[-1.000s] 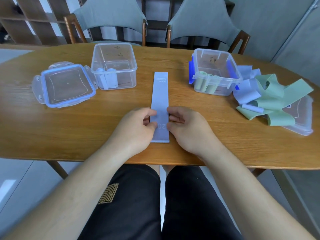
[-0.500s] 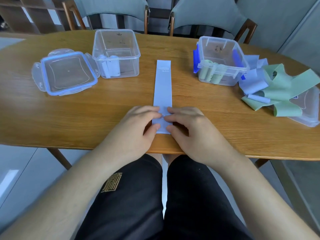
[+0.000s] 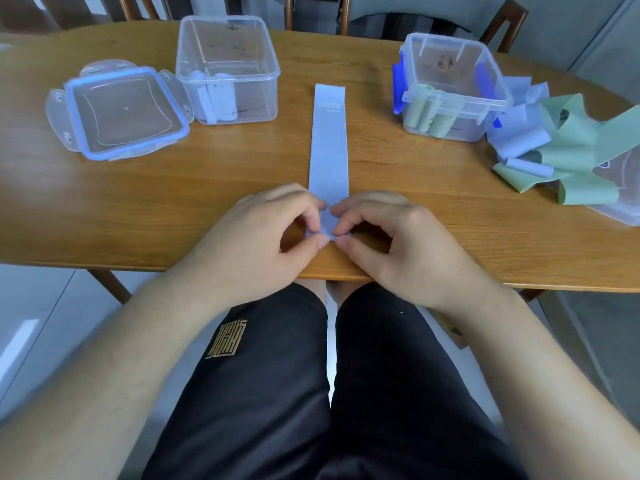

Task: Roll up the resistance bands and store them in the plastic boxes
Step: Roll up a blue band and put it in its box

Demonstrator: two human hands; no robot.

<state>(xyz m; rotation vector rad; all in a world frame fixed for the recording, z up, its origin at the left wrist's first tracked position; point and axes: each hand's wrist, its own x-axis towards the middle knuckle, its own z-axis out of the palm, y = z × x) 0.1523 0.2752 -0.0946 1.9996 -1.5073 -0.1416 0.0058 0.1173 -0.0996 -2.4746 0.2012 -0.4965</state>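
1. Blue band (image 3: 328, 140): we see it lying flat and straight down the middle of the wooden surface (image 3: 156, 209). Its far end lies between the two boxes and its near end close to the front edge.
2. Left hand (image 3: 256, 240): the grip is narrow, with thumb and curled fingers pinching the near end of the blue band from its left side.
3. Right hand (image 3: 398, 237): the grip is likewise narrow and holds the same end from the right, its fingers almost meeting those of the left hand. The fingers cover this end, so we cannot tell whether it is turned over.
4. Left box (image 3: 259, 98): clear, upright and without a cover, it stands to the left of the band's far end. Rolled blue bands (image 3: 217, 98) stand inside, towards its left wall.
5. Lid (image 3: 121, 112): clear with a blue edge, it lies flat just beside the left box, on its left.
6. Right box (image 3: 460, 102): clear with blue latches and uncovered, it stands to the right of the band. Green rolls (image 3: 429, 117) lean together inside, near its front wall.
7. Loose bands (image 3: 571, 147): we note a tangled heap of green and blue just beside the right box, lying partly over a second lid (image 3: 623, 199) at the right edge.
8. Shorts (image 3: 277, 393): dark, with a gold emblem on the left leg, seen below the front edge.
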